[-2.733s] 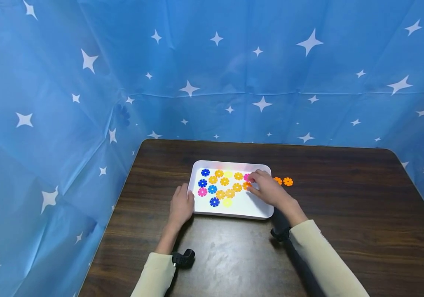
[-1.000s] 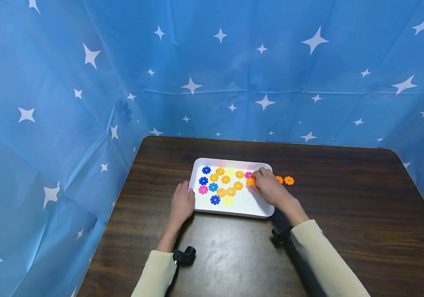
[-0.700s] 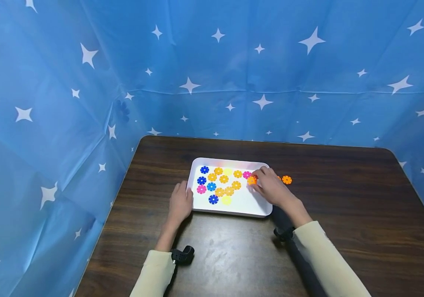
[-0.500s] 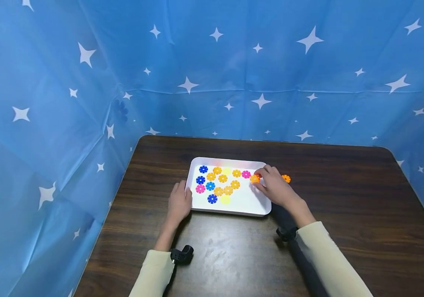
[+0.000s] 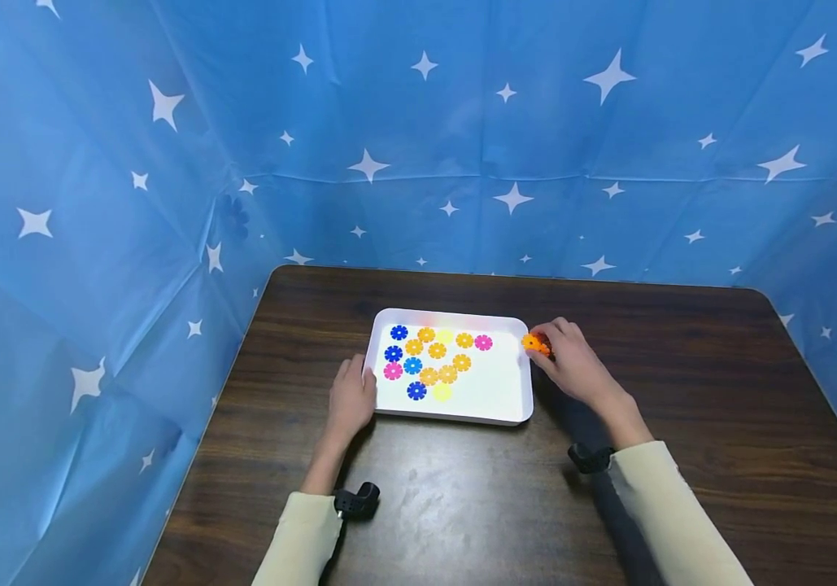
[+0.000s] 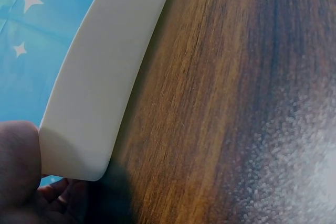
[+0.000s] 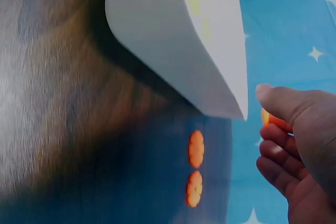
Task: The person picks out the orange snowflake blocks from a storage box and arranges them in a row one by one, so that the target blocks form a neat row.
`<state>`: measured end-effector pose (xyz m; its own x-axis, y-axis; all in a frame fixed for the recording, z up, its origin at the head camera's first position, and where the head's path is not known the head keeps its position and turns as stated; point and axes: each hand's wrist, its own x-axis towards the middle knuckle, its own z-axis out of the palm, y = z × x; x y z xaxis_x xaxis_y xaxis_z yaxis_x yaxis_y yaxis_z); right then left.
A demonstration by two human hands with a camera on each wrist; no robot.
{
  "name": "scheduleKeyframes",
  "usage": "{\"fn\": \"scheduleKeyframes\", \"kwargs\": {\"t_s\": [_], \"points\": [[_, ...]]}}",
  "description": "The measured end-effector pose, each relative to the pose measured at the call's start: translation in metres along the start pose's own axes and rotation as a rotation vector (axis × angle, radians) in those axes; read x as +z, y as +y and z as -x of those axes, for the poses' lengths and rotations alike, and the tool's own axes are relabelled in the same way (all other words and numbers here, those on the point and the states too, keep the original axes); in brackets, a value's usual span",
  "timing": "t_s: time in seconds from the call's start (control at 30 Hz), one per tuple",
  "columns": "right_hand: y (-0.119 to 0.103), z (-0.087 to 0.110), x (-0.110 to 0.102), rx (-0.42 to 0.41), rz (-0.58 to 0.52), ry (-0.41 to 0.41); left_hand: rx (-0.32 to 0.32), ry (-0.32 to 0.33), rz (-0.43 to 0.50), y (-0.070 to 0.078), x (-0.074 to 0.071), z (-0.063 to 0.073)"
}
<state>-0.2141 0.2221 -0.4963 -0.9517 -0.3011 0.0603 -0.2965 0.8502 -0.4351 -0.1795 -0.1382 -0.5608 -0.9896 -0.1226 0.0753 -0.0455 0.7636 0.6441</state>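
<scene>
A white tray (image 5: 491, 391) lies on the table with flower-shaped plastic discs in it: several orange, a few dark blue, one lighter blue, pink and pale yellow. My left hand (image 5: 352, 397) grips the tray's left edge; in the left wrist view its thumb (image 6: 20, 156) presses the rim and its fingers curl beneath. Just past the tray's right rim, my right hand (image 5: 572, 362) pinches an orange flower-shaped disc (image 5: 531, 342) between thumb and fingers. The right wrist view shows two more orange discs (image 7: 196, 149) on the table below that hand, which partly hides them in the head view.
The dark wooden table (image 5: 682, 391) extends well to the right of the tray and in front of it. A blue curtain with white stars (image 5: 425, 163) hangs behind and at the sides. Black wrist cameras (image 5: 358, 500) sit on both wrists.
My right hand has picked up an orange disc from the right part of the tray and moved it rightward over the rim. The left hand stays at the tray's left edge.
</scene>
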Motion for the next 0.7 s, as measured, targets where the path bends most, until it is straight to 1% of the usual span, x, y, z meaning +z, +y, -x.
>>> {"fn": "scheduleKeyframes", "kwargs": {"t_s": [0.2,0.33,0.5,0.6,0.7], "points": [[0.012,0.005,-0.007,0.033,-0.010,-0.002,0.001,-0.001,-0.004,0.000,-0.001,0.000],[0.020,0.008,-0.011,0.068,-0.013,-0.018,0.017,0.010,-0.003,0.001,-0.001,0.000],[0.030,0.012,-0.016,0.111,-0.002,-0.016,0.017,0.008,-0.005,0.003,-0.002,0.000],[0.038,0.013,-0.017,0.118,0.008,-0.014,0.013,0.003,-0.006,0.004,-0.002,0.000],[0.045,0.013,-0.017,0.114,0.013,-0.014,-0.005,-0.005,-0.004,0.003,-0.003,0.001]]}}
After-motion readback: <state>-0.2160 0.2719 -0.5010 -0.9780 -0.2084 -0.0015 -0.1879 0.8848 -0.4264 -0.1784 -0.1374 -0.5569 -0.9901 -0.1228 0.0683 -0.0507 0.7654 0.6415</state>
